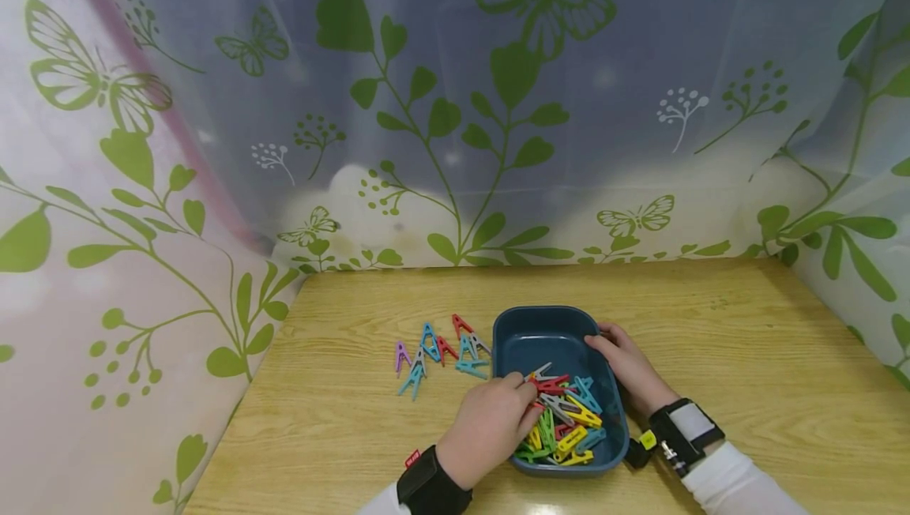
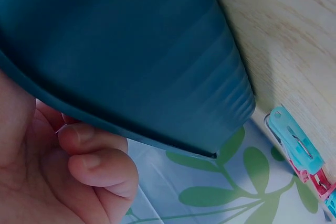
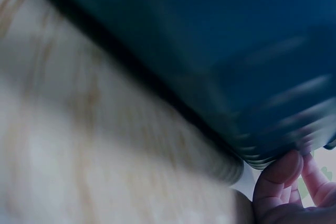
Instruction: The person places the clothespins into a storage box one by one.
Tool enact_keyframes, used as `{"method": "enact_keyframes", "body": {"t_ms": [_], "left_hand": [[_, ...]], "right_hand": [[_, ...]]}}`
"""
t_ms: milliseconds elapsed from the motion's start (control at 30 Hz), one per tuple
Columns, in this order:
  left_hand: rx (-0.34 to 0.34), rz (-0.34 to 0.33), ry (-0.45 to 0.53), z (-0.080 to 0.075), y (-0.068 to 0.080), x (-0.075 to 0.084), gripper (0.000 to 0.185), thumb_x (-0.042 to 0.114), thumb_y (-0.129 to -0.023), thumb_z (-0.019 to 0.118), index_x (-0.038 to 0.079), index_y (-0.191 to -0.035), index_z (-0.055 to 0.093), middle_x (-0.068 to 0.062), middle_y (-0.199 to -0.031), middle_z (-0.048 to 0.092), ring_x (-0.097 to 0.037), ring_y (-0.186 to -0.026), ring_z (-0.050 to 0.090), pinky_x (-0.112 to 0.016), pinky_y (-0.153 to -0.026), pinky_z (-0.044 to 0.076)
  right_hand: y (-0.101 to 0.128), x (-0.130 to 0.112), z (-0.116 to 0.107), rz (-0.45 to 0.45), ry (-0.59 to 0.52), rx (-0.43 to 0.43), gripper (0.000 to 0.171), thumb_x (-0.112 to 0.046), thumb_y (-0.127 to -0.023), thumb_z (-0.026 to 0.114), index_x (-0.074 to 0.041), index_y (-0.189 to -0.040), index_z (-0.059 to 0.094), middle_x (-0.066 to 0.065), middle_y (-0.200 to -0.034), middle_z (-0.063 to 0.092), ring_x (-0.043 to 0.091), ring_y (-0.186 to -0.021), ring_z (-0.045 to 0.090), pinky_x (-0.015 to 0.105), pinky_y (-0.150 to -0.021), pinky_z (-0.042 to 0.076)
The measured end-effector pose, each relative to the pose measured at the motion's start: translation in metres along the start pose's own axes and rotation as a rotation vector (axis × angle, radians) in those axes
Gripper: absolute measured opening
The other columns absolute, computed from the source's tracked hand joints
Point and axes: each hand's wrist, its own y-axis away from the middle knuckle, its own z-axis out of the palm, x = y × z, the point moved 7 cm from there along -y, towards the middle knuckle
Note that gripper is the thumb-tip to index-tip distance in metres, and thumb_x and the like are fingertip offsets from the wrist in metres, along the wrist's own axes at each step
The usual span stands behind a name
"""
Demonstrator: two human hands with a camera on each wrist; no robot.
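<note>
While the right hand (image 1: 629, 369) grips the blue tray's (image 1: 529, 333) rim, the left hand (image 1: 490, 424) curls into its coloured clothespins (image 1: 569, 420) on the wooden tabletop (image 1: 746, 357).

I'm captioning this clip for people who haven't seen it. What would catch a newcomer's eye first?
The dark blue tray near the middle of the wooden table, its near end heaped with bright clothespins. The left hand reaches into that heap while the right hand holds the tray's right rim. More clothespins lie scattered on the table left of the tray.
</note>
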Motion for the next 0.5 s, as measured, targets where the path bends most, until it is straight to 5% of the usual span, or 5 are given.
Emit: {"method": "enact_keyframes", "body": {"t_ms": [500], "left_hand": [[0.058,-0.033,0.045,-0.0074,-0.0004,-0.0032,0.012,0.028,-0.097,0.073,0.017,-0.092,0.073,0.007,-0.078,0.056,-0.001,-0.059,0.045,-0.015,-0.053,0.036]], "right_hand": [[0.0024,-0.0019,0.0000,-0.006,0.011,0.001,0.067,-0.043,-0.107,0.050,-0.001,-0.154,0.029,0.025,-0.152,0.039,0.036,-0.127,0.050,0.038,-0.100,0.046]]}}
